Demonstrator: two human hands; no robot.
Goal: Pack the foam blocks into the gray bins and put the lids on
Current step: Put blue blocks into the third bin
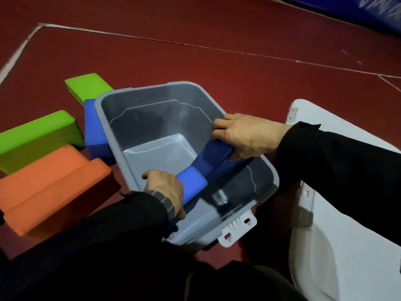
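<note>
A dark red floor [195,51] fills the view, crossed by thin white lines that meet at a corner at far left; a blue banner [358,11] with white lettering lies at the top right edge. On this floor stands a gray bin [152,118], open, its long axis running from far left to near right, with a white latch [237,230] at its near end. A blue block [208,168] sits inside the bin against the right wall, a long bar tilted so its far end is up by the right rim and its near end is lower toward the left; its top face is bright blue, its sides darker, its corners rounded. The left hand [167,191] has its grip curled over the near end of the block, and the right hand [245,135] has its grip wrapped over the far end at the rim. Both arms wear black sleeves. Left of the bin, on the floor, lie two green blocks [41,135], an orange block [50,185] with a stepped top, and another blue one [94,131] touching the bin's left wall. A white lid [338,246] lies flat just to the right of the bin.
</note>
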